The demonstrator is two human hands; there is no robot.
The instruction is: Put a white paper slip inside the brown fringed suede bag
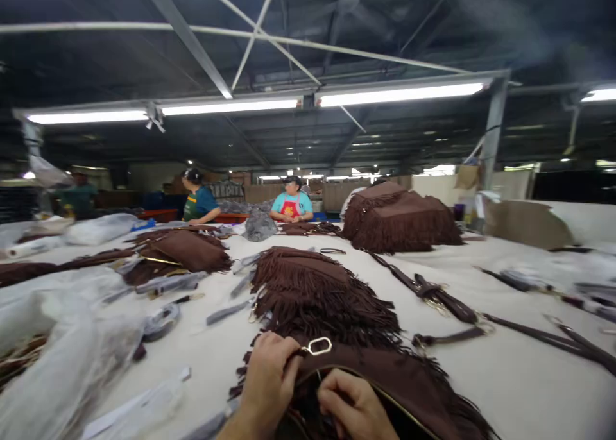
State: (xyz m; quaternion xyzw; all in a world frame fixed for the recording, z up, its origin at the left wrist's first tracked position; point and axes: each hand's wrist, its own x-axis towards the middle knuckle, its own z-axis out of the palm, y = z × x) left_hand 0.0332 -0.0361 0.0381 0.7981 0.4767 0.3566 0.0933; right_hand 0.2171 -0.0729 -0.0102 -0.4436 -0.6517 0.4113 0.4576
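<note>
A dark brown fringed bag (pixel 385 369) lies at the near edge of the table, its zipped mouth parted. My left hand (pixel 269 376) is closed on the bag's upper left corner, beside a gold-coloured oval ring (pixel 319 346). At the opening, my right hand (pixel 353 401) has its fingers pinched together; a thin pale strand shows just above them, but what they grip is mostly hidden. Just beyond, more brown fringed bags (pixel 308 267) lie in a stack.
A tall pile of fringed bags (pixel 399 219) stands at the back right. Brown straps (pixel 433 292) with metal clasps lie on the right. Clear plastic wrapping (pixel 81 331) and another brown bag (pixel 187 247) are on the left. Two co-workers, one in a red apron (pixel 290 209), are across the table.
</note>
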